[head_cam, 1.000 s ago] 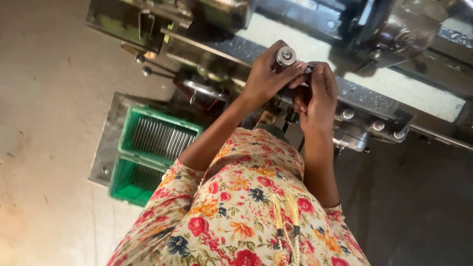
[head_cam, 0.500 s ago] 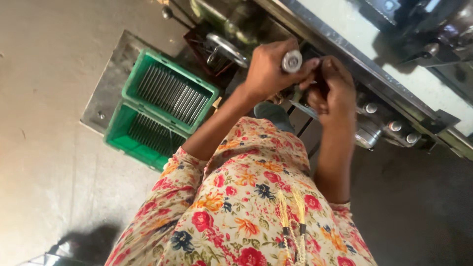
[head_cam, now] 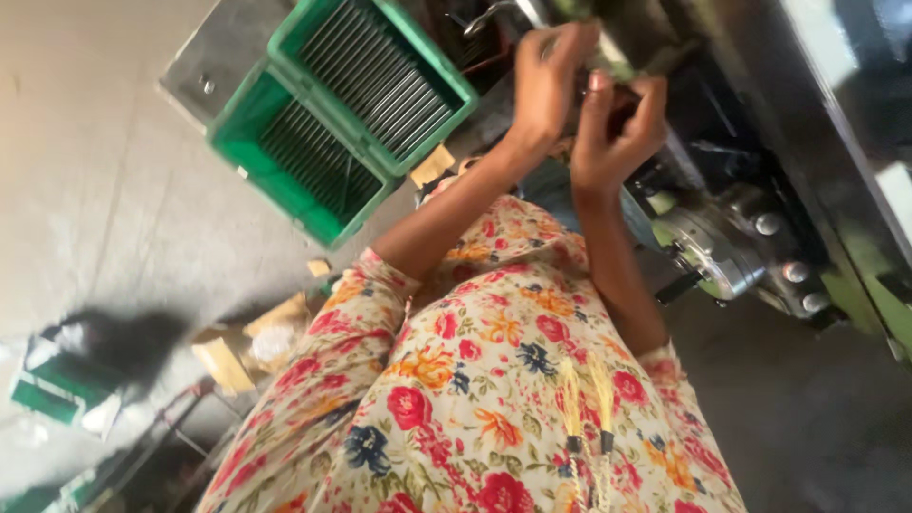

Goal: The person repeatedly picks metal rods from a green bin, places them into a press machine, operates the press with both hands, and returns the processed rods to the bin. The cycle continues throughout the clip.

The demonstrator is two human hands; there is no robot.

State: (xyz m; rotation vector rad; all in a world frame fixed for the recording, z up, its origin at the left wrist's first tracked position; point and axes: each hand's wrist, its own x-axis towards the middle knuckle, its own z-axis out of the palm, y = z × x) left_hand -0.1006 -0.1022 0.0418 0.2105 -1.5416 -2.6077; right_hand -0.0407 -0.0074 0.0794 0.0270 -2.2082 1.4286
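Left hand (head_cam: 546, 81) and right hand (head_cam: 617, 128) raised together at the dark machine (head_cam: 741, 218), fingers curled on a small part too blurred to identify, two green crates (head_cam: 332, 123) of metal rods just left of the machine

Two hands are being counted: the left hand (head_cam: 546, 85) and the right hand (head_cam: 613, 133), both raised at one machine (head_cam: 750, 237). Two green crates (head_cam: 285, 176) of metal rods are being seen to the left of the hands. Three round bolt heads (head_cam: 793, 271) are being noted below right of the hands.
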